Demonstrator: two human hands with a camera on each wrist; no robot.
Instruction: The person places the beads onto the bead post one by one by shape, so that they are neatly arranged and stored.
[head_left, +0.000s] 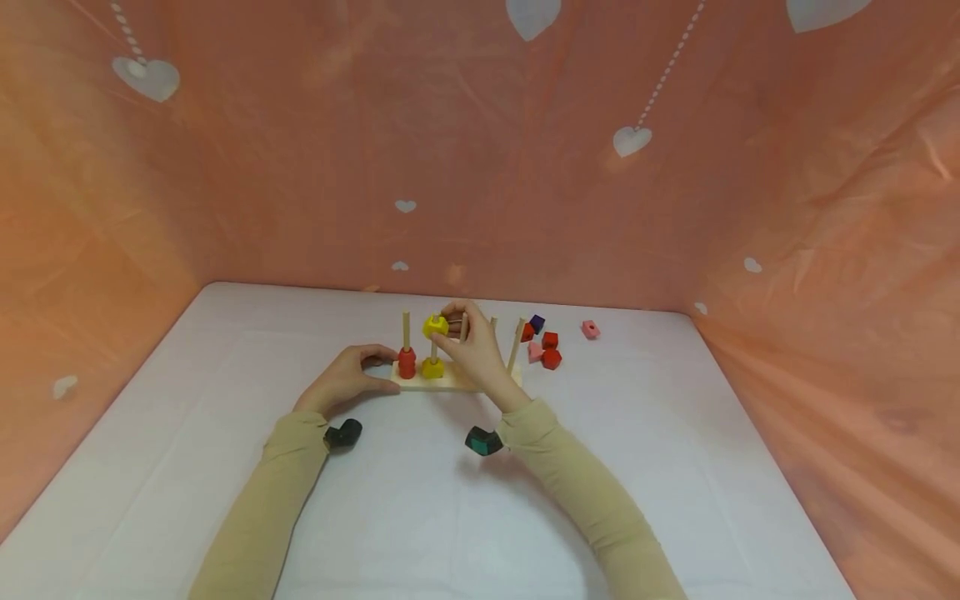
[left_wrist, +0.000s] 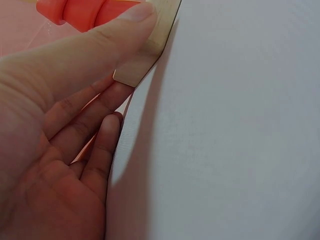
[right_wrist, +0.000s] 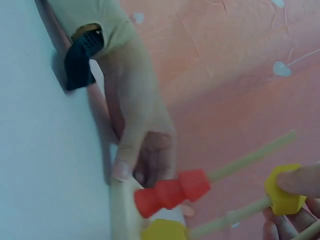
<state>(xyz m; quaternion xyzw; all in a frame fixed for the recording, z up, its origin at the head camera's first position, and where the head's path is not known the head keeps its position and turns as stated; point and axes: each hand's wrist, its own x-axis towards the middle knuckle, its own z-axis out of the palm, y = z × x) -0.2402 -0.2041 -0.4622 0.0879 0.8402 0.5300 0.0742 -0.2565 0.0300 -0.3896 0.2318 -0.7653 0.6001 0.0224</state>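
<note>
A wooden base with several upright pegs stands on the table. My left hand grips its left end, thumb on the front side and fingers behind. Red beads are stacked on the leftmost peg. A yellow bead sits at the bottom of the second peg. Higher up, at that peg's tip, my right hand pinches another yellow bead between thumb and fingers. The peg runs up into this bead. The right hand partly covers the pegs further right.
Right of the base lie loose beads: several red ones, among them a red bead, a pink bead and a purple bead. Another pink bead lies farther right. Pink cloth hangs behind the white table.
</note>
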